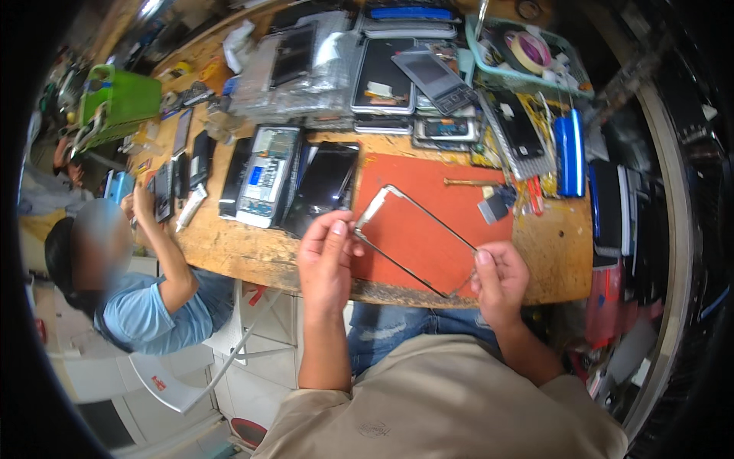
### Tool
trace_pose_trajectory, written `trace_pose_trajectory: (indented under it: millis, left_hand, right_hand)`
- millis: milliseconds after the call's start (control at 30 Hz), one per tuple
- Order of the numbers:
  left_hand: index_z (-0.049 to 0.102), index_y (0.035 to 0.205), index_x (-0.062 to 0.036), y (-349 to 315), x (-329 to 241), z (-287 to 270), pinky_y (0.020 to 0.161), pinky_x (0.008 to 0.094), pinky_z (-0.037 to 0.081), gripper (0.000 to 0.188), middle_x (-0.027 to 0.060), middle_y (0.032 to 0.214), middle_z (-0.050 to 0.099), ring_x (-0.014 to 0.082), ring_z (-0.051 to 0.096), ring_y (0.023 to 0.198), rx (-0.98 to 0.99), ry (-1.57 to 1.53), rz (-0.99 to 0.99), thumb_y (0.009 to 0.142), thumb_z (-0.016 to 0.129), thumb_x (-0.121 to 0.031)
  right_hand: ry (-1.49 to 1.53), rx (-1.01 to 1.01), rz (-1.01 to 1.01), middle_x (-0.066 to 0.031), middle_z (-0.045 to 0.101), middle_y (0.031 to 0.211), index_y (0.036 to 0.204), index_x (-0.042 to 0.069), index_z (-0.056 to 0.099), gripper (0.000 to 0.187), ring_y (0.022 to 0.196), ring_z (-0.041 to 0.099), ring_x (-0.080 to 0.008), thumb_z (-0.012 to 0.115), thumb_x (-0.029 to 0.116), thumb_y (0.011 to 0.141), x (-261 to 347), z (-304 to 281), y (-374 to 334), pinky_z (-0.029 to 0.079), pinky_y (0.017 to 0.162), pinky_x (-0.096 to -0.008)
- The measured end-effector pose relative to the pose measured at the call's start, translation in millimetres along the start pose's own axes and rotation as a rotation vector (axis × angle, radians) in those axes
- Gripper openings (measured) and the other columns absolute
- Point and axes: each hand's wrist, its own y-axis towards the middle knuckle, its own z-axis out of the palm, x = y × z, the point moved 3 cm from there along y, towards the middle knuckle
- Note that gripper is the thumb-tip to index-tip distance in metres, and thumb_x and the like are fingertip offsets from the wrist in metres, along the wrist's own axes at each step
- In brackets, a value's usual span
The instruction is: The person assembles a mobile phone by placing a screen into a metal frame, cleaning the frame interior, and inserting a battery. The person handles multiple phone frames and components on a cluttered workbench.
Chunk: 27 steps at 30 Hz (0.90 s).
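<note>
Between my hands a thin rectangular tablet frame (440, 213) with an open middle is held tilted above an orange-red mat (397, 170). My left hand (330, 249) pinches its left end between thumb and fingers. At the opposite end, my right hand (498, 279) grips the lower right corner. Just beyond my left hand lies a dark glossy screen panel (329, 177). On the mat's right part rest a slim brass-coloured tool (468, 182) and a small grey flat piece (493, 210).
An opened tablet (267, 176) with bared circuits lies left of the mat. Stacked devices (382, 73) and a teal basket of tape (489, 65) fill the back. A blue cylinder (570, 153) stands right. At left, a person in a blue shirt (157, 317) sits near a green basket (118, 103).
</note>
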Motion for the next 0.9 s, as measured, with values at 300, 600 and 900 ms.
trace_pose_trajectory:
  millis: [300,600,900]
  left_hand:
    - [0.069,0.117,-0.0001,-5,5,10,0.072,0.0245,0.054,0.019,0.0025,0.100,0.069,0.0080,0.064,0.089,0.115,0.057,-0.096,0.105,0.065,-0.014]
    - [0.072,0.111,0.0021,-89,16,-61,0.073,0.0286,0.057,0.032,0.0079,0.085,0.071,0.0138,0.068,0.073,0.711,0.174,-0.500,0.111,0.056,-0.025]
    - [0.066,0.131,-0.0011,-119,48,-74,0.073,0.0279,0.059,0.035,0.0073,0.104,0.072,0.0122,0.069,0.088,0.491,0.235,-0.452,0.110,0.059,-0.029]
  right_hand:
    - [0.003,0.043,-0.020,-0.0075,0.068,0.083,0.114,0.000,0.058,0.012,0.060,0.056,-0.0055,0.059,0.009,0.106,-4,-2,4,0.044,0.054,-0.0200]
    - [-0.114,0.155,-0.053,-0.0099,0.071,0.087,0.117,0.000,0.056,0.013,0.062,0.057,-0.0064,0.058,0.008,0.106,-5,-5,12,0.046,0.057,-0.0209]
    - [-0.163,0.189,-0.102,-0.0110,0.073,0.089,0.115,0.002,0.055,0.012,0.062,0.058,-0.0071,0.059,0.009,0.106,4,17,-7,0.044,0.057,-0.0207]
